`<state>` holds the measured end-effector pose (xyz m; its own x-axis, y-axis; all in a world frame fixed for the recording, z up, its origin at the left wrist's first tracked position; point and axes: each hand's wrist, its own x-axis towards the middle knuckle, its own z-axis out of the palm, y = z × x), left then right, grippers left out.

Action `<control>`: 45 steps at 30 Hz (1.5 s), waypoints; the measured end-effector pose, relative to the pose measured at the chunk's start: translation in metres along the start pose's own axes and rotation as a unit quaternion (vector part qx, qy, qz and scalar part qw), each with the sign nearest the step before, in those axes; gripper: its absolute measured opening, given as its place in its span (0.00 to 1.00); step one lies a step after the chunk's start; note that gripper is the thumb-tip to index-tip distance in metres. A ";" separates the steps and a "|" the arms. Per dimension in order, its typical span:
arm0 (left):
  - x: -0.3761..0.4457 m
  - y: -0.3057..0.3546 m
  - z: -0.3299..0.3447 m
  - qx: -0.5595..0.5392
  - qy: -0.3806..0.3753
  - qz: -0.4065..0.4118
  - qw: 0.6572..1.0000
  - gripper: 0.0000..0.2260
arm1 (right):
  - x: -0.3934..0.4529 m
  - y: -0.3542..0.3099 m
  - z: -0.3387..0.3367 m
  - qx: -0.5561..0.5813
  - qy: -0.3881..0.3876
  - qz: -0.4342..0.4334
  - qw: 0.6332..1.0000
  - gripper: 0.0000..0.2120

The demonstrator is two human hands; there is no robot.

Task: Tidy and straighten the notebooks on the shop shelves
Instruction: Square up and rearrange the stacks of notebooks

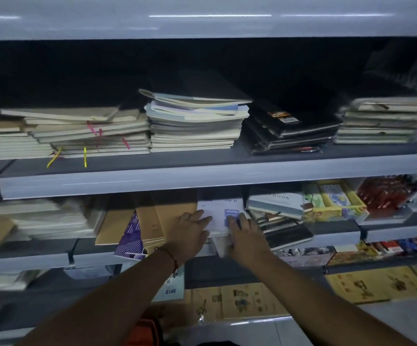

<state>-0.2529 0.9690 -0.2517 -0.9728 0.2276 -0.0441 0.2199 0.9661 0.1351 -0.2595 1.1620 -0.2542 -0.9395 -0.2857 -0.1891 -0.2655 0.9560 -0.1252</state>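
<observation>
On the upper shelf (202,168), five notebook stacks lie flat in a row: two uneven cream stacks (87,132) with pink and yellow ribbons at the left, a pale blue-white stack (195,123), a skewed black stack (289,131), a cream stack (387,121) at the right end. On the middle shelf (337,233), brown notebooks (152,221), a purple one (131,237) and a white notebook (221,216) lie askew near the front edge

- pale grey metal shelf edge (202,178), darker grey on top
- flat black-covered notebook stack (289,131), one has a small orange label
- cream-paged notebook pile (90,133) with pink and yellow ribbon markers
- plain tan kraft notebooks (150,221)
- purple notebook (130,238) with white diagonal stripes
- white notebook with a blue label patch (221,216)
- yellow-green cartoon-print box (332,201)
- thin red string bracelet (170,255) on the left wrist
</observation>
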 end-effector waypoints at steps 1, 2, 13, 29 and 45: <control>0.001 0.001 0.000 0.004 -0.005 0.000 1.000 0.23 | 0.003 0.001 0.000 0.008 -0.008 0.003 1.000 0.40; 0.001 0.001 0.000 0.006 -0.010 0.000 1.000 0.24 | 0.004 0.002 0.000 0.015 -0.012 0.004 1.000 0.40; -0.026 -0.029 0.004 -0.044 -0.011 0.001 0.999 0.26 | 0.001 0.011 -0.011 0.063 0.002 -0.018 0.998 0.34; -0.198 -0.106 -0.032 -0.050 0.033 -0.299 0.952 0.41 | 0.001 -0.096 -0.028 0.096 0.015 -0.266 0.959 0.30; -0.405 -0.164 -0.060 -0.009 0.073 -0.460 0.885 0.33 | -0.083 -0.299 -0.006 0.078 -0.024 -0.396 0.915 0.30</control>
<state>0.1007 0.7109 -0.1967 -0.7391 -0.6734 -0.0156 -0.6697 0.7321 0.1246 -0.1039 0.9004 -0.1950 -0.4546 -0.8904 -0.0221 -0.8207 0.4284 -0.3780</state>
